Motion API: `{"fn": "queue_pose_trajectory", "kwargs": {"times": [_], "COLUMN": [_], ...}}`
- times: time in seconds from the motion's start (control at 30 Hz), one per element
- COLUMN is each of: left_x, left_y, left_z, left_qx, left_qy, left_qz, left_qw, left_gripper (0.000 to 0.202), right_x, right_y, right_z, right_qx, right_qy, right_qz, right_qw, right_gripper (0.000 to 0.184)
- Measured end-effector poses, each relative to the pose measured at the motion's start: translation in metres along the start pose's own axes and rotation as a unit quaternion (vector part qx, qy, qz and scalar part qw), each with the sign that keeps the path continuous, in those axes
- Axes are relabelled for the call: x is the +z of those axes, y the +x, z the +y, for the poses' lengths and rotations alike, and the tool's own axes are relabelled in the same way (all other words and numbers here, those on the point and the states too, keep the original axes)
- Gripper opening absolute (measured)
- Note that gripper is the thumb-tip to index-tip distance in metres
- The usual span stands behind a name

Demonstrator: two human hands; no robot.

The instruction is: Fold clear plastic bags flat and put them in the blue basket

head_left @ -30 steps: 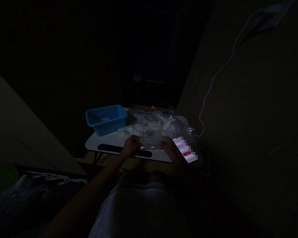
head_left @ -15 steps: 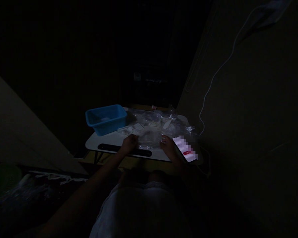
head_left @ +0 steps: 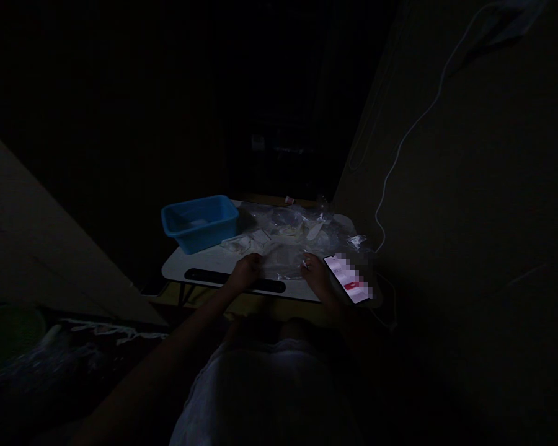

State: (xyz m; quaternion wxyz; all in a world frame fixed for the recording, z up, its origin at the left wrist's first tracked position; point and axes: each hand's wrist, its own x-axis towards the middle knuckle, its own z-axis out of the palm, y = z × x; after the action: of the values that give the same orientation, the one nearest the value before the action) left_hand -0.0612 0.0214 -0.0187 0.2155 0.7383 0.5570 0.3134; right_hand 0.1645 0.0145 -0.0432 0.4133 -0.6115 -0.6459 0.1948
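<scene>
A crumpled clear plastic sheet or bag (head_left: 283, 260) lies spread over the far and right part of a white folding table (head_left: 209, 271). My left hand (head_left: 247, 271) rests at its near left edge, close to some small white packets (head_left: 244, 243). My right hand (head_left: 315, 275) sits on its near right part, with the fingers curled against the plastic. Right beside that hand lies a lit smartphone (head_left: 348, 279). The dim light hides whether either hand grips the plastic.
A blue plastic basin (head_left: 199, 223) stands at the table's left. A small bottle (head_left: 289, 200) lies beyond the far edge. A dark wall with a white cable (head_left: 402, 136) rises on the right. A dark slot (head_left: 235, 280) runs along the table's near edge.
Both hands stay on the plastic with only slight shifts. The whole view has moved slightly, and the table sits a little further right.
</scene>
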Motion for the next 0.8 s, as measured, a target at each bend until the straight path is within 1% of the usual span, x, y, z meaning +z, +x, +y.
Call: {"fn": "queue_pose_trajectory", "kwargs": {"times": [0.1, 0.37, 0.53, 0.67, 0.73, 0.8], "left_x": [-0.001, -0.004, -0.003, -0.007, -0.009, -0.011], "left_y": [-0.001, -0.004, -0.002, -0.004, -0.007, -0.009], "left_z": [0.001, 0.002, 0.001, 0.004, 0.009, 0.016], "left_qx": [0.006, 0.028, 0.039, 0.055, 0.061, 0.078], "left_qy": [0.011, 0.049, 0.079, 0.141, 0.186, 0.235], "left_qz": [-0.006, -0.014, -0.028, -0.043, -0.044, -0.038], "left_qw": [1.0, 0.998, 0.996, 0.987, 0.98, 0.968], "left_gripper": [0.037, 0.041, 0.034, 0.027, 0.023, 0.023], "right_x": [0.0, 0.0, 0.002, 0.003, 0.003, 0.002], "right_y": [0.0, 0.0, 0.001, 0.001, 0.0, 0.0], "right_z": [0.0, -0.001, 0.002, 0.002, 0.002, 0.003], "right_qx": [-0.005, -0.017, -0.032, -0.038, -0.043, -0.044], "right_qy": [-0.016, -0.041, -0.026, -0.012, 0.007, 0.032], "right_qz": [0.018, 0.024, 0.03, 0.041, 0.041, 0.044], "right_qw": [1.0, 0.999, 0.999, 0.998, 0.998, 0.998], "right_gripper": [0.039, 0.038, 0.039, 0.038, 0.037, 0.036]}}
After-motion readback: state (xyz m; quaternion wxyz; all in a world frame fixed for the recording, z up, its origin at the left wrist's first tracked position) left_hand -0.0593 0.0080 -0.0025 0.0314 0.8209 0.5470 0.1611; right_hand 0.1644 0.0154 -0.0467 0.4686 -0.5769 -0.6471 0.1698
